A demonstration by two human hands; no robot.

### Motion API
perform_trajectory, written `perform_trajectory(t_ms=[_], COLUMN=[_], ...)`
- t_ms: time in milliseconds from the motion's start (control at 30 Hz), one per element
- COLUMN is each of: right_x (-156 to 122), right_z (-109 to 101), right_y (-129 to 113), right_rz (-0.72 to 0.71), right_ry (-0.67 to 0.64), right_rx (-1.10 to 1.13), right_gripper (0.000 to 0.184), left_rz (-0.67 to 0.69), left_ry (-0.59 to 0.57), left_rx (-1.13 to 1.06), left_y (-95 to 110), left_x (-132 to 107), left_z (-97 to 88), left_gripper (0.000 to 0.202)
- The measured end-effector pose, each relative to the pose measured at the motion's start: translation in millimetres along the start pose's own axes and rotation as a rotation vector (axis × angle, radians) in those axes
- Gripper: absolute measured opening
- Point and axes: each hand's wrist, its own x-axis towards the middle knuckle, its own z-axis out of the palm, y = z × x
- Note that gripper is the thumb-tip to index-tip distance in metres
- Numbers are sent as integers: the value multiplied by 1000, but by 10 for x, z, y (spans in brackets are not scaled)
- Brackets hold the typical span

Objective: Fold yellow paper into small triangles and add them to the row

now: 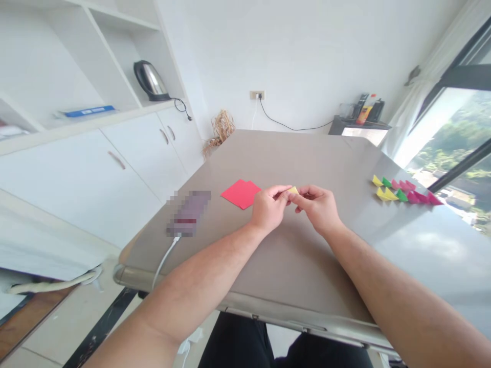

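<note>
A small yellow folded paper piece [293,190] is pinched between both hands just above the grey table [291,245]. My left hand [268,207] grips its left side with thumb and fingers closed. On its right side, my right hand [318,204] holds it with fingers pressed together. A stack of red paper squares [241,193] lies flat on the table just left of my left hand.
Several folded paper pieces [402,191], yellow, green and pink, lie in rows at the table's right. A blurred device [188,213] with a white cable sits at the left. White cabinets and a kettle [150,80] stand to the left; a window is at right.
</note>
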Motion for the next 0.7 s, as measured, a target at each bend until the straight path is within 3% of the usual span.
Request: perform_trajectory(t_ms=[333,533,700], right_x=[-27,-40,-20], right_z=[-24,-15,-59], right_y=[-19,-54,-58], right_rz=[5,-8,-39], right_ry=[-54,-66,-119], right_rx=[3,58,-36], right_gripper=[30,27,33], left_rz=[-18,5,-7], left_ry=[-69,-50,-103], left_rx=[-42,-88,-88], left_y=[45,47,46], left_x=[-20,0,25], left_z=[6,-9,-33], left_gripper=[25,27,27])
